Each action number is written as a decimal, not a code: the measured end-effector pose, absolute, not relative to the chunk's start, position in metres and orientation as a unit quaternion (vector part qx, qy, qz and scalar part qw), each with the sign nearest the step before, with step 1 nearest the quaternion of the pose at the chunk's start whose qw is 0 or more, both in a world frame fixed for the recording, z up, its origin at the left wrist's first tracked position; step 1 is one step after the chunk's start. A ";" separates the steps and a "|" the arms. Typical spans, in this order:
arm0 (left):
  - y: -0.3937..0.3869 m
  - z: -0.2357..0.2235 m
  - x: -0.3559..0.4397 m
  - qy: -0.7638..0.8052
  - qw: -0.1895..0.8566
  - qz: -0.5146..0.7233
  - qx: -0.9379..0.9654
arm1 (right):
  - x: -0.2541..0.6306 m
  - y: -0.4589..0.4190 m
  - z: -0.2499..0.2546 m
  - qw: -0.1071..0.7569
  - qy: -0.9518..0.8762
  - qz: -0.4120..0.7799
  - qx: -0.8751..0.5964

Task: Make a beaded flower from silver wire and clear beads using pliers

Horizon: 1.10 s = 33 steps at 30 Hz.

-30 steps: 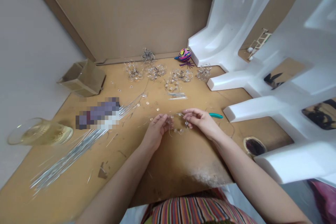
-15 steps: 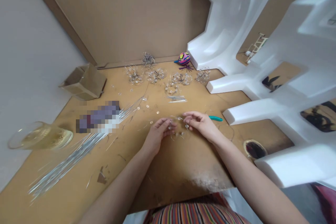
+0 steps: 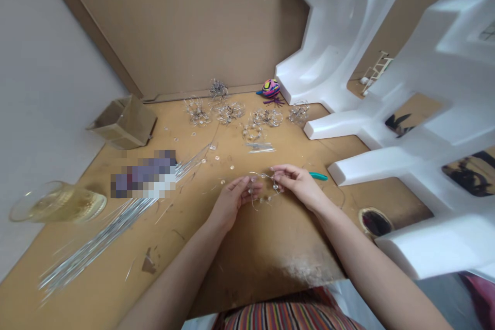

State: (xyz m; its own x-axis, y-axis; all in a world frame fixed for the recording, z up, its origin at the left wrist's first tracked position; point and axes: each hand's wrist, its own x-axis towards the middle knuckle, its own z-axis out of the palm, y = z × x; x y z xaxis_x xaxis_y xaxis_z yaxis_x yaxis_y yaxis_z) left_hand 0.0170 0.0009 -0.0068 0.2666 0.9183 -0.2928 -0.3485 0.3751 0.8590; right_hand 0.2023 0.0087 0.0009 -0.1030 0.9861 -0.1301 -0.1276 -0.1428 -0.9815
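My left hand (image 3: 231,199) and my right hand (image 3: 297,184) meet over the middle of the brown table (image 3: 116,268). Both pinch a small piece of thin wire strung with clear beads (image 3: 263,189), held between them just above the surface. The left fingers close on its left side, the right fingers on its upper right. Loose clear beads (image 3: 216,157) lie scattered just beyond the hands.
Several finished wire-and-bead flowers (image 3: 230,112) lie at the back. A bundle of silver wires (image 3: 100,237) stretches left, beside a glass bowl (image 3: 58,203) and a cardboard box (image 3: 126,121). Teal-handled pliers (image 3: 319,176) lie by my right hand. White foam shapes (image 3: 386,113) fill the right.
Both hands have shifted slightly nearer and closer together while working the beaded wire; the wire piece has turned a little between the fingers.
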 end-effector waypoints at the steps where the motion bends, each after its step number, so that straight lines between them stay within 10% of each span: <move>1: 0.001 -0.006 0.017 0.414 0.718 0.441 0.344 | 0.202 0.008 0.001 0.473 -0.453 0.588 -0.475; 19: -0.001 -0.005 0.016 0.281 0.840 0.402 0.232 | 0.197 0.004 0.006 0.437 -0.455 0.601 -0.491; 28: -0.002 0.001 0.015 0.283 0.833 0.419 0.224 | 0.194 -0.007 0.007 0.444 -0.651 0.361 -0.498; 33: -0.001 -0.002 0.014 0.271 0.832 0.420 0.241 | 0.195 -0.005 0.011 0.440 -0.545 0.509 -0.500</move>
